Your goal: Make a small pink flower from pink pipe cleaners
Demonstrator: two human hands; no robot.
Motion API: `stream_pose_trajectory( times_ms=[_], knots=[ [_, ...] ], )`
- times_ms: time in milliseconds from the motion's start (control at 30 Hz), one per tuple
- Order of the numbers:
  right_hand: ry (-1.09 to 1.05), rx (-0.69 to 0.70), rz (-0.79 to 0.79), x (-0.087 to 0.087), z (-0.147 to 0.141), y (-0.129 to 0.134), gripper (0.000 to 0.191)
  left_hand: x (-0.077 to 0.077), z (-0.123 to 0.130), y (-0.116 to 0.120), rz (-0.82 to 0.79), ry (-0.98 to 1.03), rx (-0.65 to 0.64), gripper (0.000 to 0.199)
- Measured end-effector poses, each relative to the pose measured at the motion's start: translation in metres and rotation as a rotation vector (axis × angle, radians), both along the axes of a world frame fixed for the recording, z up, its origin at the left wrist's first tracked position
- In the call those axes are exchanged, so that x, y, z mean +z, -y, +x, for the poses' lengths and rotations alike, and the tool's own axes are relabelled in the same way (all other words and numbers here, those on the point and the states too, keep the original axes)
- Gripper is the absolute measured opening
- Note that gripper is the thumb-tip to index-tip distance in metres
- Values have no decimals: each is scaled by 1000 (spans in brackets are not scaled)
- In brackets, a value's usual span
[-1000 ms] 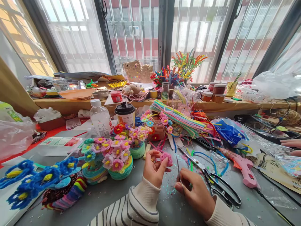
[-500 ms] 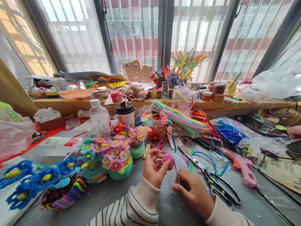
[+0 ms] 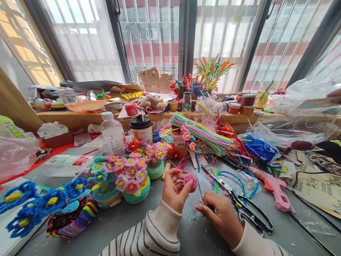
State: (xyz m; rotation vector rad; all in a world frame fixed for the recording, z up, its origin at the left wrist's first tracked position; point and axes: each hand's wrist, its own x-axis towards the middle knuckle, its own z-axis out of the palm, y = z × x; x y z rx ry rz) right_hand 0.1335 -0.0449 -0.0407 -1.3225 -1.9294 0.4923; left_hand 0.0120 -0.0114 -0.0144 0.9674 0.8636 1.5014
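Note:
A round pink fuzzy ball (image 3: 190, 182) is pinched between the thumb and fingers of my left hand (image 3: 174, 190). My right hand (image 3: 218, 215), just to the right and lower, has its thumb and fingers closed on a thin dark wire (image 3: 200, 190). The wire rises from those fingers toward the right side of the pink ball; whether it joins the ball I cannot tell. Large scissors with black handles (image 3: 257, 215) lie beside my right hand, blades slightly apart.
Pots of fuzzy flowers (image 3: 135, 188) and blue flowers (image 3: 50, 201) stand left. A pink glue gun (image 3: 279, 195) lies right. Pastel fuzzy stems (image 3: 202, 135), a bottle (image 3: 113, 135) and a lidded cup (image 3: 141, 131) are behind. Another person's hand (image 3: 334, 96) is at the right edge.
My right hand has shifted slightly, still on the wire. At the right, the other person's hand has risen, and the plastic bags and black tray there have moved.

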Motion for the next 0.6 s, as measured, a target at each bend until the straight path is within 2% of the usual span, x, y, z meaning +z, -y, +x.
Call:
stream_pose_trajectory(
  times_ms=[600],
  knots=[
    [-37, -16, -39, 3, -2, 1, 43, -6, 0, -3, 17, -62, 38, 33]
  ],
)
